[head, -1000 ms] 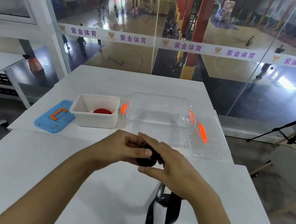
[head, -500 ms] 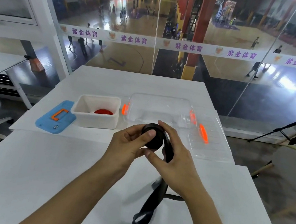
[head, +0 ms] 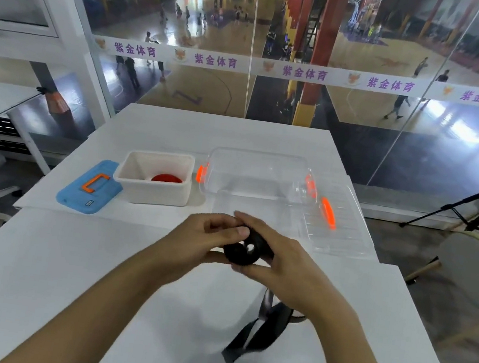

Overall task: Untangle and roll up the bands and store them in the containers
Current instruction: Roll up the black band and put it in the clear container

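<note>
1. Left hand (head: 204,239): fingers curled round the black elastic band's wound coil (head: 242,251), thumb pressed on its upper edge. Half a second ago this hand held the coil higher, in front of the clear box.
2. Right hand (head: 278,261): fingers wrapped round the far side of the coil, gripping it; both hands have dropped back toward the white table (head: 37,276).
3. Loose tail (head: 258,333): the unwound black strip hangs below the right wrist and trails onto the table. It appears shorter than a second ago, which suggests rolling is well advanced but unfinished.
4. Containers: white rectangular plastic tub (head: 156,191) holding a red roll (head: 166,178); clear plastic box with orange latches (head: 255,180), which appears to hold nothing, likely awaits this band.
5. Beside them: blue lid (head: 89,189), clear lid (head: 339,225).
</note>
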